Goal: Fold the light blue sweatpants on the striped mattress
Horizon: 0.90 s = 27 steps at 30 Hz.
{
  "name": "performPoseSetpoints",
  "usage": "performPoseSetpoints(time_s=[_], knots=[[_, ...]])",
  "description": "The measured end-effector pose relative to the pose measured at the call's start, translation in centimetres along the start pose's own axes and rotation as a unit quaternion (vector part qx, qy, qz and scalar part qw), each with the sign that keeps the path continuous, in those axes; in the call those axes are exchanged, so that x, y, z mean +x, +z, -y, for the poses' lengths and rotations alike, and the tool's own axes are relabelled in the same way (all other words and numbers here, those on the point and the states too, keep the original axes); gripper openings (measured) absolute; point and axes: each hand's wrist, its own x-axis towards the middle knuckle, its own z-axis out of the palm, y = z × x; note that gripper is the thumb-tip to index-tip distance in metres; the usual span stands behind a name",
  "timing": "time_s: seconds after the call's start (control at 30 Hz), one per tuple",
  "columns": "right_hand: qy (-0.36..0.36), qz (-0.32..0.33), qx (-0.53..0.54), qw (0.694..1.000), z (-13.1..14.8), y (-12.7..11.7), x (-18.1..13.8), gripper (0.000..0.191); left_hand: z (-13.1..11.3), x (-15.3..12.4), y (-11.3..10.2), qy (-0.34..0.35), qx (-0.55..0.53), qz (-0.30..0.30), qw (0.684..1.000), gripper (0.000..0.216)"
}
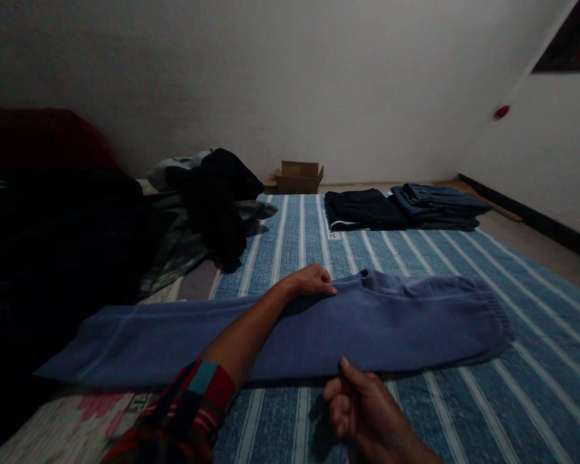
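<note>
Left fingers (323,276) and right fingers (338,407) curled

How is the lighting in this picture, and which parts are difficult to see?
Head view: dim overall; dark cloth at far left sinks into shadow, folds mostly lost. Same view: red object on the wall looks smeared; blue trousers are readable.

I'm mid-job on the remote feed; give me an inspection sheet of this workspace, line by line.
Surface: blue striped cloth, with a patterned cloth at near left.
Job's things: blue trousers laid lengthwise across, gathered end to the right.
Clutter: loose heap of dark clothes at far left; two folded piles, one dark and one blue, side by side at far right.
Left hand: appears closed on the trousers' far edge.
Right hand: at their near edge, fingers curled; grip unclear.
Cables: nothing seen.
Surroundings: dim light; pale wall; open cardboard box beyond the cloth.
</note>
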Motion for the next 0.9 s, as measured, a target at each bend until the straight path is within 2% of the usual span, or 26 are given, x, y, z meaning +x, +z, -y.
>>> performPoseSetpoints(time_s=[0.37,0.43,0.6,0.9], knots=[[-0.014,-0.038,-0.017,0.999,-1.1,-0.4,-0.4,0.06,0.0,0.2,0.3,0.003,-0.021,-0.013,1.0,0.024],[-0.042,-0.047,-0.021,0.998,-1.1,-0.2,-0.5,0.058,-0.1,0.3,0.3,0.002,-0.022,-0.011,1.0,0.024],[-0.141,-0.062,-0.013,0.988,-0.7,0.5,-0.6,0.039,0.0,0.5,0.3,-0.002,-0.025,-0.002,1.0,0.025],[-0.102,-0.083,-0.018,0.991,-0.7,1.1,0.4,0.035,-0.1,0.6,0.3,-0.007,-0.016,-0.006,1.0,0.028]])
